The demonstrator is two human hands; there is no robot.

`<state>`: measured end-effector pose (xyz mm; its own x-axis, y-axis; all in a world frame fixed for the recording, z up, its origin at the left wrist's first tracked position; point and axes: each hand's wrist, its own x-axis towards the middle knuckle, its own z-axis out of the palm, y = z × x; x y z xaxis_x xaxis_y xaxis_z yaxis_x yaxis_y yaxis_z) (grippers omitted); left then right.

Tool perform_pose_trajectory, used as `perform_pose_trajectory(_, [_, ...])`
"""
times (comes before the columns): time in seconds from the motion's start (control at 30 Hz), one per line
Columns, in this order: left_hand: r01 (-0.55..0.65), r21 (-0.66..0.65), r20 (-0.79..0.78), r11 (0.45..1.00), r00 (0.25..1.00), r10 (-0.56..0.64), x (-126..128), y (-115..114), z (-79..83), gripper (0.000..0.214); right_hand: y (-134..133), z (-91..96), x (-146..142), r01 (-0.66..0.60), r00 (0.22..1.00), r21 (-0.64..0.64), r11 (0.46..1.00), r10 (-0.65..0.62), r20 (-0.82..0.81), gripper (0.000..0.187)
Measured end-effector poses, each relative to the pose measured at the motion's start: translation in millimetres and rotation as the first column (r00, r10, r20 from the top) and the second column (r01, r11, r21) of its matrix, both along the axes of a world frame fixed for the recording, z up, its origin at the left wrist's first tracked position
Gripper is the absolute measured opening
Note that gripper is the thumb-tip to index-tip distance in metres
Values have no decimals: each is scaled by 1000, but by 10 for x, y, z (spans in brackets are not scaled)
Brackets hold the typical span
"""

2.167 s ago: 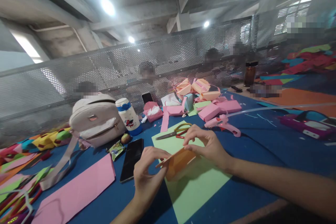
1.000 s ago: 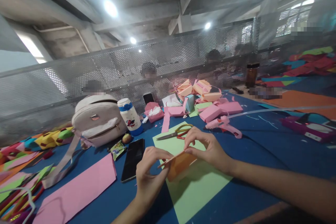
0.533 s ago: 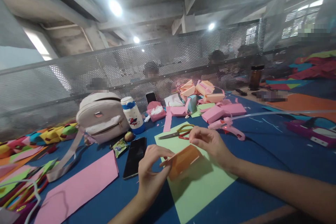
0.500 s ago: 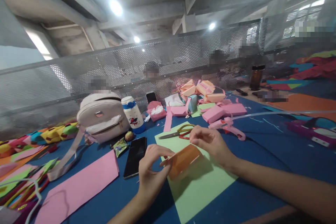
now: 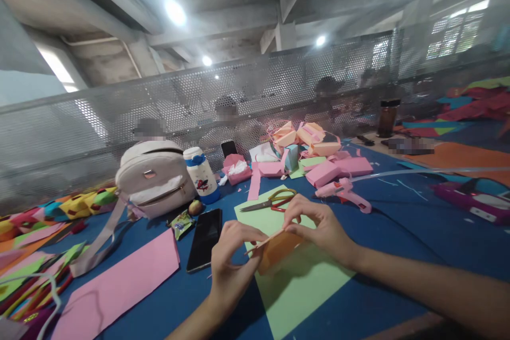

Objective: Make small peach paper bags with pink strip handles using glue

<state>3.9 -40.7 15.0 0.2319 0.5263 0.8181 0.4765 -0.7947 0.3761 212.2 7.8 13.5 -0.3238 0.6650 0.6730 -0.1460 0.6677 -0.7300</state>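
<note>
Between both hands is a folded piece of orange paper point(image 5: 279, 251), held above a light green sheet point(image 5: 295, 297). My left hand point(image 5: 235, 263) pinches its left end between thumb and fingers. At the upper right edge, my right hand point(image 5: 321, 228) grips the same paper, thumb and fingers closed on it. Just beyond the hands, scissors point(image 5: 271, 202) with yellow and red handles lie on the green sheet. A pink glue gun point(image 5: 345, 193) rests on the blue table to the right of them.
Left of the green sheet lie a black phone point(image 5: 204, 239) and a pink sheet point(image 5: 123, 287). A white backpack point(image 5: 155, 178) and a bottle point(image 5: 201, 175) stand behind. Folded pink and peach paper pieces point(image 5: 313, 138) are heaped near the mesh partition point(image 5: 255, 90). A purple tool point(image 5: 470, 202) sits at right.
My right hand has moved slightly left and down and now grips the orange paper's upper edge. The paper has tilted, showing less of its face.
</note>
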Motion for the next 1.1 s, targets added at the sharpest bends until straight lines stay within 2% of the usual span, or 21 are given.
perform_pose_trajectory(0.17, [8, 22, -20, 1000, 1000, -8, 28, -19, 34, 16, 18, -46, -17, -94, 995, -123, 988, 91, -28, 26])
perform_pose_trajectory(0.3, [10, 33, -33, 999, 999, -9, 45, -37, 52, 16, 9, -50, -23, -151, 988, -174, 973, 144, -49, 26])
perform_pose_trajectory(0.57, [12, 29, -26, 1000, 1000, -12, 42, -49, 45, 17, -4, -56, -25, -179, 983, -218, 959, 165, -79, 26])
perform_pose_trajectory(0.67, [16, 31, -27, 999, 1000, -15, 44, -66, 52, 17, -30, -56, -33, -202, 978, -291, 935, 177, -109, 26])
perform_pose_trajectory(0.77, [20, 43, -39, 999, 999, -18, 45, -79, 63, 19, -56, -18, -32, -181, 977, -354, 918, 126, -175, 29])
perform_pose_trajectory(0.87, [-3, 57, -42, 998, 999, 5, 31, -69, 64, 18, -47, 25, -17, -91, 986, -281, 955, 47, -161, 30])
perform_pose_trajectory(0.97, [-42, 71, -3, 997, 999, 43, -7, -36, 48, 14, -27, 61, 1, 15, 996, -111, 994, -25, -90, 26])
perform_pose_trajectory(1.1, [-87, 93, 32, 992, 996, 84, -72, 10, 33, 10, -40, 161, 7, 92, 996, 151, 984, -90, -21, 13])
